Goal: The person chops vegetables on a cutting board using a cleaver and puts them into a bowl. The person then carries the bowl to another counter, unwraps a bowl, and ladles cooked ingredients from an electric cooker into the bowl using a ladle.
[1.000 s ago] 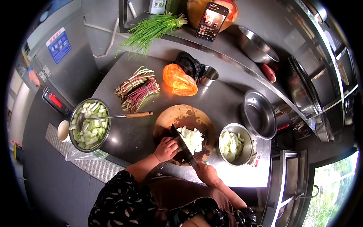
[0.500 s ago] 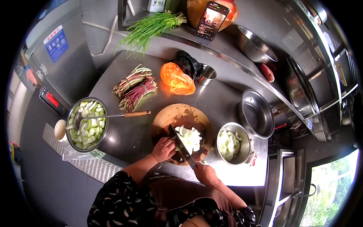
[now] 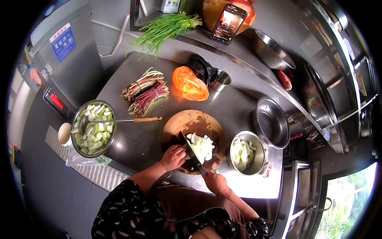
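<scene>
A kitchen knife (image 3: pixel 192 153) is gripped by its handle in my right hand (image 3: pixel 217 183), its blade slanting across the round wooden chopping board (image 3: pixel 175 122). My left hand (image 3: pixel 174 157) is closed at the left side of the blade, fingers curled down on a pale vegetable mostly hidden beneath them. Against the blade's other side lies a heap of white vegetable slices (image 3: pixel 202 147). To the right of the board stands a steel bowl (image 3: pixel 260 162) with more pale slices in it.
On the left a steel basin (image 3: pixel 113 139) holds green-white chunks and a wooden-handled ladle (image 3: pixel 147 119). Behind the board lie bundled purple-green stalks (image 3: pixel 153 93), an orange bag (image 3: pixel 189 84) and a steel cup (image 3: pixel 221 81). An empty steel bowl (image 3: pixel 272 122) sits right; a phone (image 3: pixel 229 24) leans on the shelf.
The whole view has shifted slightly, with things appearing a little further right and lower. Both hands and the knife keep nearly the same place on the board.
</scene>
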Tool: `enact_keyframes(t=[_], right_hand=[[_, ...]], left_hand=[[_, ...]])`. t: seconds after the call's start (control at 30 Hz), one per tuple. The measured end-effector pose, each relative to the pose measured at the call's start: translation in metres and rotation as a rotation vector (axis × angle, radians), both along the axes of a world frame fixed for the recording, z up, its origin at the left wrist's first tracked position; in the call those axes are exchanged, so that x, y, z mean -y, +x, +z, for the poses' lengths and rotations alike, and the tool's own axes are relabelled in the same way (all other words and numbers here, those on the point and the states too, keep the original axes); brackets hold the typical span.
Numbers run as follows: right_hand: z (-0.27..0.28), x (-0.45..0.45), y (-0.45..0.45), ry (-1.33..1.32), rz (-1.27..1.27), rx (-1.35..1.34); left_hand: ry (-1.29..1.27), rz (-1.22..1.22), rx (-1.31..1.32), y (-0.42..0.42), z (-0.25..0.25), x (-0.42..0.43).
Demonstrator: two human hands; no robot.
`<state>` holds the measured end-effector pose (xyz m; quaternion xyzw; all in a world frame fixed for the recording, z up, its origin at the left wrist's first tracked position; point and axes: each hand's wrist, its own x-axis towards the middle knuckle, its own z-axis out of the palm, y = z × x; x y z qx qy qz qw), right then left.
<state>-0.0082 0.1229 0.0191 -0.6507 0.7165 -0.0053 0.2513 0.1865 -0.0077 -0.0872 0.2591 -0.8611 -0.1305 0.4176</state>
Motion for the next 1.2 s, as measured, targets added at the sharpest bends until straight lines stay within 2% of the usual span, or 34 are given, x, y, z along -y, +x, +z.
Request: enact_keyframes(t=[0.2,0.3,0.5,0.73,0.9,1.13,1.2], right_hand=[[0.01,0.004,-0.006,0.035,-0.04,0.001],[0.043,-0.003,0.0,0.024,0.02,-0.028],[0.004,-0.006,-0.002,-0.05,0.053,-0.007],[0.033,-0.012,-0.011,0.032,0.033,-0.003],[-0.003,-0.003,0.0,0.041,0.001,-0.004],[0.036,-0.014,-0.007,0.058,0.012,0.036],[0.014,-0.006,-0.003,0.07,-0.005,0.029]], left_hand=[[-0.028,-0.012,-0.002,0.002,-0.001,0.001],[-0.084,0.003,0.008,0.001,-0.007,0.002],[-0.01,-0.02,0.05,0.004,-0.006,0.001],[-0.09,0.02,0.008,0.001,-0.016,0.001],[-0.044,0.007,0.038,0.002,-0.012,0.001],[-0.078,0.021,0.0,0.0,-0.016,0.001],[-0.031,0.011,0.031,0.002,-0.013,-0.001]])
